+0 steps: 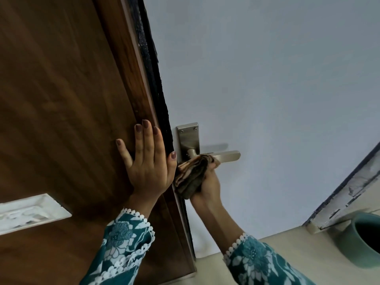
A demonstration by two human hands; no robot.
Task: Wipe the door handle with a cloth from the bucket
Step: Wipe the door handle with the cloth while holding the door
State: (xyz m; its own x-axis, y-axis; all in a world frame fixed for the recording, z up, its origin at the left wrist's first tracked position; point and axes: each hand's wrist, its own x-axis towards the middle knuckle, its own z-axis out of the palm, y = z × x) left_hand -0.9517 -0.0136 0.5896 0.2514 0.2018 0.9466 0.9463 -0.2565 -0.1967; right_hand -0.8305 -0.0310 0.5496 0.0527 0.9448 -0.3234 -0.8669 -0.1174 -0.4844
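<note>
A silver lever door handle (227,155) on a metal backplate (188,137) sticks out from the edge of the brown wooden door (61,89). My right hand (209,182) grips a bunched brown and tan cloth (192,174) and presses it against the handle's neck, just under the lever. My left hand (147,159) lies flat on the door face beside the edge, fingers spread, holding nothing. The teal bucket (364,241) stands on the floor at the lower right, partly cut off by the frame.
A pale blue wall (267,68) fills the space behind the handle. A worn white skirting strip (349,192) runs along the wall near the bucket. A white carved panel (28,212) sits on the door at the left. Beige floor (287,254) lies below.
</note>
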